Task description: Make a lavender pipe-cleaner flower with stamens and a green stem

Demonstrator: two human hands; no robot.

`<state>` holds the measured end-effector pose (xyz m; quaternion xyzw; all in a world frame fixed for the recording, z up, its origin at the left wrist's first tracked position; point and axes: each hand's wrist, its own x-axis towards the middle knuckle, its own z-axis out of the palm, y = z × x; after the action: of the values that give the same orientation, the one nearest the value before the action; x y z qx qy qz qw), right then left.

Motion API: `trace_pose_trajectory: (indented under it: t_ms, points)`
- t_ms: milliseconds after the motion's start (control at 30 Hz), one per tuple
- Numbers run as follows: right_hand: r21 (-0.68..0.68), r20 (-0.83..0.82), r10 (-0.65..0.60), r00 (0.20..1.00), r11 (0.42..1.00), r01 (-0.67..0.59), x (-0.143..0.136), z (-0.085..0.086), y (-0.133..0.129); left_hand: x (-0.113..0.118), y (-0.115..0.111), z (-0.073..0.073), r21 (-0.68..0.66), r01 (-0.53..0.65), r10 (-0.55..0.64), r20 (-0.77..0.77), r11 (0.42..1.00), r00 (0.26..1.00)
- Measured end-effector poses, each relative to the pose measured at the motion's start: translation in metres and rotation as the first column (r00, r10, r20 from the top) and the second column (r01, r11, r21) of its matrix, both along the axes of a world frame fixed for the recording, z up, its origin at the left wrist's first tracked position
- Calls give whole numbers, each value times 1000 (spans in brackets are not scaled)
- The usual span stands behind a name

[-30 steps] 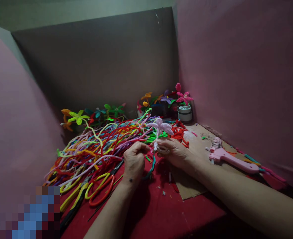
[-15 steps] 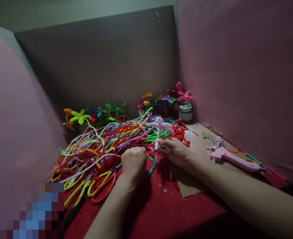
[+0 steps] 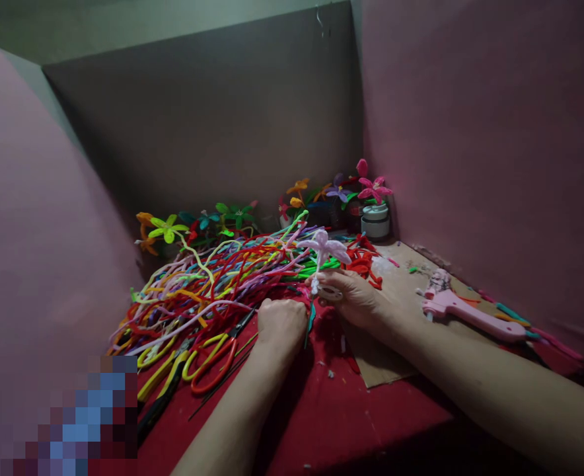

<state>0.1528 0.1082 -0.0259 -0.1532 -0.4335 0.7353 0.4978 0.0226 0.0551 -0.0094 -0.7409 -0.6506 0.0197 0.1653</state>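
A pale lilac fuzzy flower (image 3: 323, 246) stands upright on a thin stem in front of me. My right hand (image 3: 349, 294) is closed round its stem and also holds a small white ring-like piece (image 3: 330, 292). Below the hand a teal strip (image 3: 312, 318) hangs along the stem. My left hand (image 3: 283, 320) is a fist beside the teal strip, knuckles up; its fingertips and anything in them are hidden. Left of that hand lie scissors (image 3: 216, 370) with red and yellow handles.
A large heap of coloured fuzzy stems (image 3: 213, 277) spreads behind and left. Yellow-black pliers (image 3: 166, 377) lie at left. A pink glue gun (image 3: 470, 317) rests on cardboard (image 3: 381, 363) at right. Finished flowers and a grey jar (image 3: 375, 221) stand behind.
My left hand has moved right, closer to the stem and the teal strip. The view has shifted slightly. My right hand still holds the flower.
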Motion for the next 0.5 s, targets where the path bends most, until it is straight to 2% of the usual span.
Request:
trace_pose_trajectory:
  t_ms: [233, 500]
  points:
    - [-28, 16, -7, 1000, 1000, 8, 0, -1, 0, 2, 0, -2, -41, -32, 33, 8, 999, 999]
    - [-48, 20, -18, 1000, 999, 19, 0, 0, -1, 2, 1, -2, -98, -10, 7, -29, 995, 1000]
